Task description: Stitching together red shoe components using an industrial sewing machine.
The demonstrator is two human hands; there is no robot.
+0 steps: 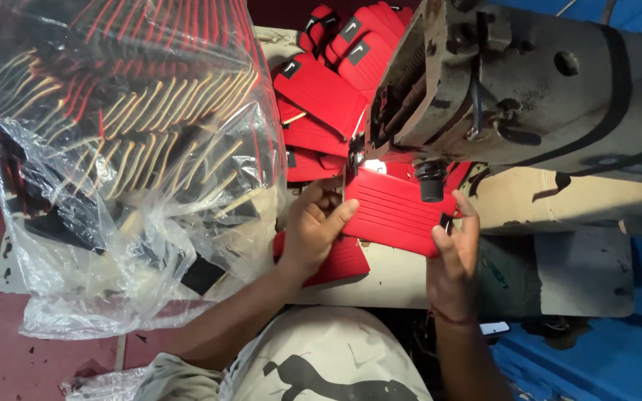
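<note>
**Red ribbed fabric panel under the needle**

Red ribbed fabric panel (395, 212), rectangular with parallel stitched ridges, is lying on the desk (395, 282) beneath the head of the worn grey sewing machine (514, 89). Left hand (313, 223) is pinching its left edge, thumb on top, fingers (328, 194) curled at the needle side. Right hand (455, 249) is gripping the lower right corner, fingers pressed together. Best kept flat and taut, fingertips clear of the needle. More red panels (336, 89) are piling behind; a clear plastic bag (113, 163) of striped pieces is sitting left.
</note>
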